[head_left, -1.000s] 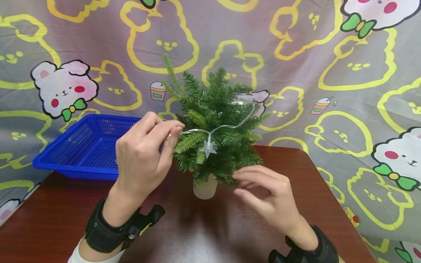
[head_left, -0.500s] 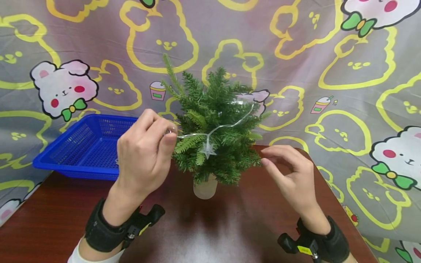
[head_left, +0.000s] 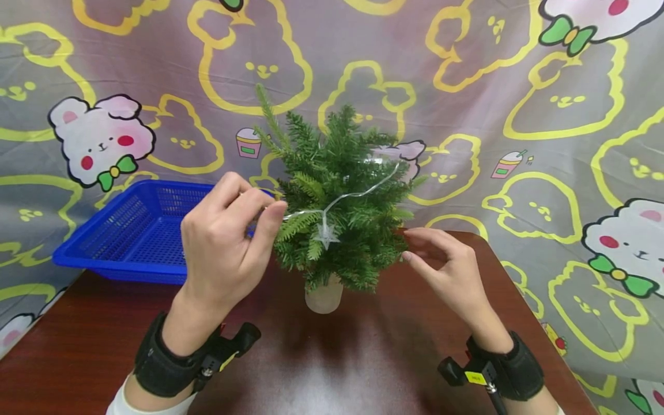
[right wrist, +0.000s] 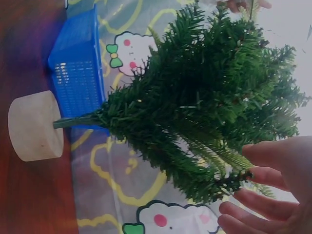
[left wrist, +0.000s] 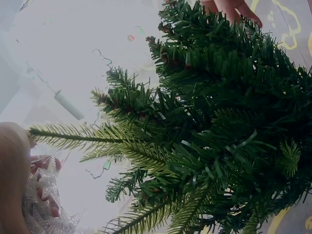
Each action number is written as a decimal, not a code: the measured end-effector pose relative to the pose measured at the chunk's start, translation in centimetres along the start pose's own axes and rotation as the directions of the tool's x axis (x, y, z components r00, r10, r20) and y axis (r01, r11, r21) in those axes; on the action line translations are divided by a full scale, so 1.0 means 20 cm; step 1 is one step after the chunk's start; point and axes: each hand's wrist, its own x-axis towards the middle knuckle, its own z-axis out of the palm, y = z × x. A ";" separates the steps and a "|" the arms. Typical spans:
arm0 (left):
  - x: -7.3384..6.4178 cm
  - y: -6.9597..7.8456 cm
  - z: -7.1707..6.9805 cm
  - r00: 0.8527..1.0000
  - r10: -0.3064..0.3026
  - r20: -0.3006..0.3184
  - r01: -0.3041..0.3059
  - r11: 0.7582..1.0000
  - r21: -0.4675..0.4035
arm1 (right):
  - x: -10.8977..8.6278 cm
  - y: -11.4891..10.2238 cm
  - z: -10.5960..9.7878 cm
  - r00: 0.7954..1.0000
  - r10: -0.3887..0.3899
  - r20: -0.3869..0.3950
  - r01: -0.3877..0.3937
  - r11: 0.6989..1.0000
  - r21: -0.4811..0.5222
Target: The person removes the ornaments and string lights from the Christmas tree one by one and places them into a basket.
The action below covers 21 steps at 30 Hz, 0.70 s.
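A small artificial Christmas tree (head_left: 347,242) stands upright on a pale round base (head_left: 324,300). Across its front runs the clear wire of a string light (head_left: 358,194), with a star-shaped bulb (head_left: 325,235) hanging from it. My left hand (head_left: 220,236), left of the tree, grips the wire's end; in the left wrist view a bunch of clear star bulbs (left wrist: 46,207) lies by its fingers. My right hand (head_left: 448,268) is at the tree's lower right, thumb and fingers parted. In the right wrist view those fingers (right wrist: 263,202) are around a branch tip.
A blue plastic basket (head_left: 98,266) stands on the brown table (head_left: 290,374) behind my left hand. Behind the table hangs a grey cartoon-print cloth (head_left: 456,115). Both wrists wear black straps (head_left: 163,366) with cameras.
My right hand swung from the tree's lower front out to the right, then came back slightly to the branches. The left hand lowered a little, and the hanging star shifted slightly left.
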 end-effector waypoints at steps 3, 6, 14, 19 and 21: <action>0.00 0.00 0.00 1.000 -0.008 -0.010 0.008 1.000 -0.009 | 0.00 0.01 0.01 1.000 0.017 0.022 -0.017 1.000 -0.005; 0.00 0.00 0.00 1.000 -0.017 -0.018 0.017 1.000 -0.015 | -0.01 0.01 0.03 0.999 0.021 0.028 -0.020 1.000 -0.024; 0.01 0.01 0.00 0.997 -0.041 -0.064 0.034 0.994 -0.107 | -0.02 0.01 0.04 1.000 -0.005 0.009 0.005 1.000 -0.016; 0.01 0.01 0.00 0.996 -0.046 -0.077 0.033 0.987 -0.160 | -0.03 0.00 0.04 1.000 -0.022 0.016 0.022 0.999 -0.025; 0.01 0.00 0.00 0.996 -0.046 -0.079 0.031 0.984 -0.176 | -0.04 0.00 0.04 0.999 -0.025 0.023 0.026 0.999 -0.034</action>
